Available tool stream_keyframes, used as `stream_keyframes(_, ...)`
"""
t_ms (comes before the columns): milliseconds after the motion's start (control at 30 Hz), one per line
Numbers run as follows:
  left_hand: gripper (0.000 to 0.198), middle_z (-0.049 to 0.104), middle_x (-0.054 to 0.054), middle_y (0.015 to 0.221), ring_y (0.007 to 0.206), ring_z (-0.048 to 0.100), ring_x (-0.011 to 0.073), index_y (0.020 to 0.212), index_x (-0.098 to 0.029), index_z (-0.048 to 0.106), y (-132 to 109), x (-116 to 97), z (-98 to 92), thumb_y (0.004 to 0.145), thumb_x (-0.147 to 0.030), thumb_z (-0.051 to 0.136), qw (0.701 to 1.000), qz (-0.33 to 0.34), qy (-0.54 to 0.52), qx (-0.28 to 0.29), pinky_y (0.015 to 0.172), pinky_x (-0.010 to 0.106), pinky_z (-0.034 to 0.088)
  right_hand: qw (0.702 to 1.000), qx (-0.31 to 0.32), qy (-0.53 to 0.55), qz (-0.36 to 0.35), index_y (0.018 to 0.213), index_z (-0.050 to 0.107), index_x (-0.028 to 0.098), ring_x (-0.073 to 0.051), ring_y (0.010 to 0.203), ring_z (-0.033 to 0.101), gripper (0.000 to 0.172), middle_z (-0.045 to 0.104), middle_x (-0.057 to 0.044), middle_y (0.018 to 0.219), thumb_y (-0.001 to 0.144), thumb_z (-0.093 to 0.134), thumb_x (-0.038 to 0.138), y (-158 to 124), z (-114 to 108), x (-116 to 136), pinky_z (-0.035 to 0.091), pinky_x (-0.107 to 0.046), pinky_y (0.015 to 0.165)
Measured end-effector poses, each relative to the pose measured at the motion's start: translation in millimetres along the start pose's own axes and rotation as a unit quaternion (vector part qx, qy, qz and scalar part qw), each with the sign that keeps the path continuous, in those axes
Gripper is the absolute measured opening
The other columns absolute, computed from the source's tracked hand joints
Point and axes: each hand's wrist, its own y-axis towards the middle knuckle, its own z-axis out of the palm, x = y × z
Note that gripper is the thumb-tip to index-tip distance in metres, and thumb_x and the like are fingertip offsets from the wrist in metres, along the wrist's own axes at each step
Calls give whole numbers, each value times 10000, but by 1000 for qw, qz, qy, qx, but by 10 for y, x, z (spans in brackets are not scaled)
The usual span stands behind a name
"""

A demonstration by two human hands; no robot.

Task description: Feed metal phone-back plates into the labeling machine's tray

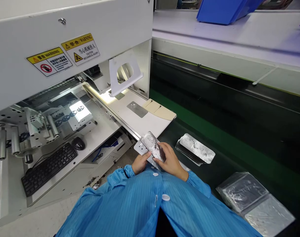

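Note:
In front of my body I hold phone back panels with camera cut-outs. My left hand pinches a pale phone back panel at its lower edge. Over it lies a shiny, mottled phone back panel, slightly offset to the right, with the fingers and thumb of my right hand around its right side and lower end. My left thumb touches this upper panel too. A stack of similar panels lies to the right on the dark belt. One grey panel rests flat on the machine's white feed plate.
A white machine with warning labels rises at left, with rollers, a keyboard and a mouse below. Plastic-wrapped packs lie on the belt at lower right. A blue bin stands on the shelf above.

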Motion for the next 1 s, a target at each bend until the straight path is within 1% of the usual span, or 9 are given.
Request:
stream_keyframes(233, 483, 692, 115, 1055, 1102, 568, 312, 979, -134, 682, -28, -58, 60, 590, -403, 780, 1000, -22, 4, -2, 1017, 476, 344, 1000, 1, 5, 1, 1330, 384, 213, -287, 1176, 453, 626, 462, -130, 1257, 794, 587, 465, 4, 9, 1, 405, -468, 987)
stream_keyframes(367, 457, 678, 113, 1097, 1125, 552, 308, 973, -137, 680, -14, -40, 39, 601, -385, 775, 1000, -8, -2, -4, 1031, 467, 329, 1000, 3, 1, 1, 1334, 380, 213, -287, 1179, 452, 635, 462, -128, 1260, 789, 588, 465, 9, 13, -2, 407, -462, 986)
stream_keyframes(533, 408, 696, 90, 1062, 1096, 569, 294, 989, -154, 684, -1, -10, 10, 637, -347, 760, 1000, 8, -15, 8, 1021, 432, 345, 1000, 9, -1, 5, 1325, 387, 206, -292, 1186, 447, 625, 456, -135, 1266, 787, 596, 447, 13, 8, 3, 398, -468, 995)
stream_keyframes(633, 390, 700, 83, 1053, 1088, 572, 298, 990, -158, 687, 5, 3, -2, 650, -338, 752, 1000, 8, -18, 15, 1011, 427, 354, 1000, 8, 5, 4, 1325, 384, 214, -295, 1185, 448, 621, 456, -134, 1266, 787, 597, 438, 15, 9, 4, 397, -479, 993)
stream_keyframes(867, 388, 687, 91, 1084, 1139, 532, 316, 988, -153, 687, 20, 25, -30, 659, -352, 740, 1000, 13, -5, 9, 1030, 432, 330, 1000, 7, 6, 0, 1317, 388, 192, -283, 1189, 439, 623, 452, -137, 1266, 783, 611, 422, 12, 30, -19, 392, -459, 1006)
stream_keyframes(1000, 357, 677, 89, 1105, 1136, 535, 304, 985, -154, 686, 15, 25, -31, 681, -336, 728, 1000, 15, -8, 18, 1026, 423, 335, 1000, 5, 6, 0, 1317, 391, 195, -280, 1187, 443, 620, 452, -134, 1267, 784, 609, 424, 15, 30, -19, 395, -459, 1003)
